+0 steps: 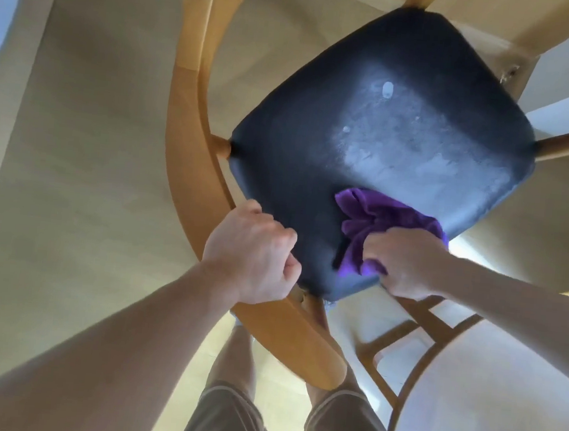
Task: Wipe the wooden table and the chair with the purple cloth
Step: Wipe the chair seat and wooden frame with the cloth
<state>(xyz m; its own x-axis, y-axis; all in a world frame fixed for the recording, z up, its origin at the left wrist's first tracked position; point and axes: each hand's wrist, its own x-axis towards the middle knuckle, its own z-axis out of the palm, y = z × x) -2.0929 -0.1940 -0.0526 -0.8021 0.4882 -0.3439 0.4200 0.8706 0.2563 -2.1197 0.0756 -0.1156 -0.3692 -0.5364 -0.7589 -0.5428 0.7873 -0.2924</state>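
Over on the left, the left hand (252,253) has a closed grip curled round the chair (196,111) on its curved wooden back rail, steadying it. Across the dark padded seat (371,113), pale dusty smears show in the middle. On the right, the right hand (406,263) grips the purple cloth (375,220), bunched, pressed onto the seat's near edge. That cloth looks soft and light, best held wadded; the chair looks stiff and solid enough to hold by its rail.
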